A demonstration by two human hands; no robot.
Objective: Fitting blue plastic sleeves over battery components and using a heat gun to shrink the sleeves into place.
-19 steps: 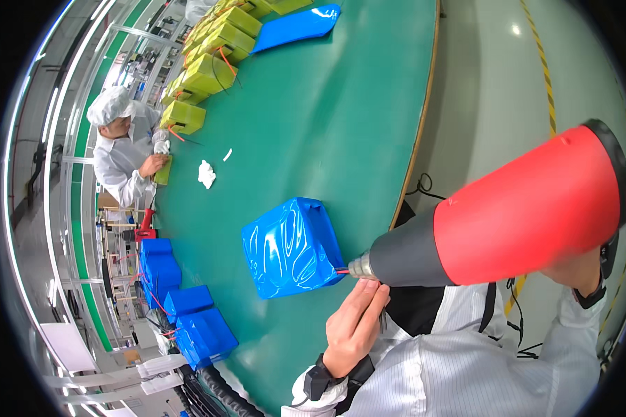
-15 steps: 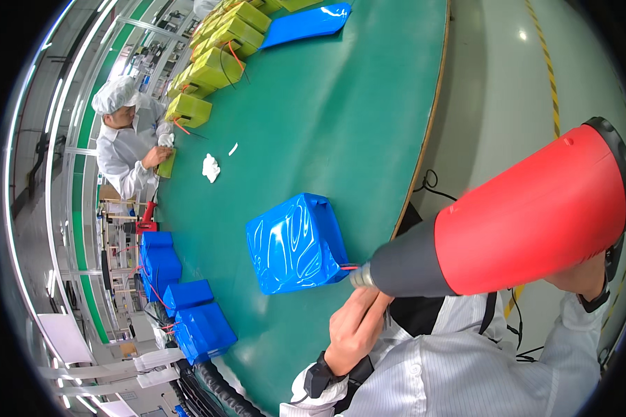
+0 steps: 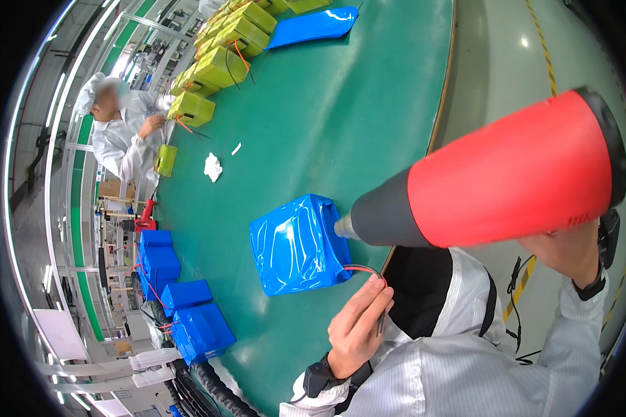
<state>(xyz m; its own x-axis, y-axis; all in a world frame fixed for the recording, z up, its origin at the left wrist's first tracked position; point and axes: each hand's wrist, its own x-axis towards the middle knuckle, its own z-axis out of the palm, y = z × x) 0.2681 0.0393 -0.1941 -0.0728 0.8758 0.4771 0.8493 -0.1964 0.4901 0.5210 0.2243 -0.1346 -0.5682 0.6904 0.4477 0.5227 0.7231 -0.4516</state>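
Red heat gun [image 3: 515, 174]: handle hidden; side marks [image 3: 579, 220] illegible
Right grip [image 3: 567, 250]: closed round it, fingers obscured
Left grip [image 3: 358, 321]: pinching red-black wires [image 3: 362, 267] right of blue-wrapped pack [image 3: 292, 243]

It's a factory – green workbench [image 3: 313, 149], capped worker [image 3: 122, 142]

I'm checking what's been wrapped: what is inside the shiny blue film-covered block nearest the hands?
Thin red and black wires, pinched by the left hand, come out of the shiny blue film-covered block. Its contents cannot be seen; the film covers them.
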